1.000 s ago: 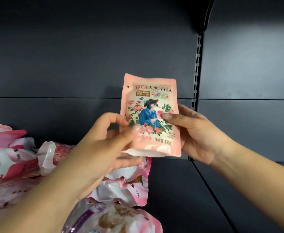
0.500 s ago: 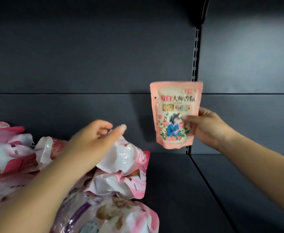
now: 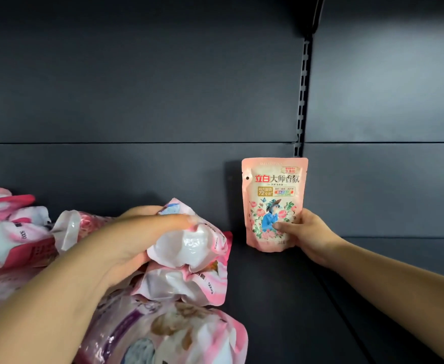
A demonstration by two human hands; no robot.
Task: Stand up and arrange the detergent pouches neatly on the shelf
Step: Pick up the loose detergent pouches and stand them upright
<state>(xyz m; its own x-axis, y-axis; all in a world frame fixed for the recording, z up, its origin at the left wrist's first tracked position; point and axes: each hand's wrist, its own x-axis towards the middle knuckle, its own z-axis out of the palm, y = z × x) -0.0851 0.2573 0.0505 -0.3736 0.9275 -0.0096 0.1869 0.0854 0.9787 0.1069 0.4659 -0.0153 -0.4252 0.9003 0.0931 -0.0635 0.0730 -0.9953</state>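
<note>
A small pink floral detergent pouch (image 3: 273, 203) stands upright at the back of the dark shelf (image 3: 281, 298), against the back panel. My right hand (image 3: 305, 232) grips its lower right side, thumb across the front. My left hand (image 3: 136, 232) grips the top of a crumpled white-and-pink pouch (image 3: 189, 240) on top of a messy pile. More pink pouches lie under it, one with a pink edge (image 3: 189, 285) and a larger one at the front (image 3: 176, 334).
More fallen pouches (image 3: 10, 227) lie heaped at the far left of the shelf. A slotted upright rail (image 3: 303, 95) divides the dark back panel. Bare shelf surface stretches right of the standing pouch and in front of it.
My right hand carried the small pouch away from me and down until it stands at the back of the shelf. My left hand let it go, dropped to the pile and closed on the crumpled pouch.
</note>
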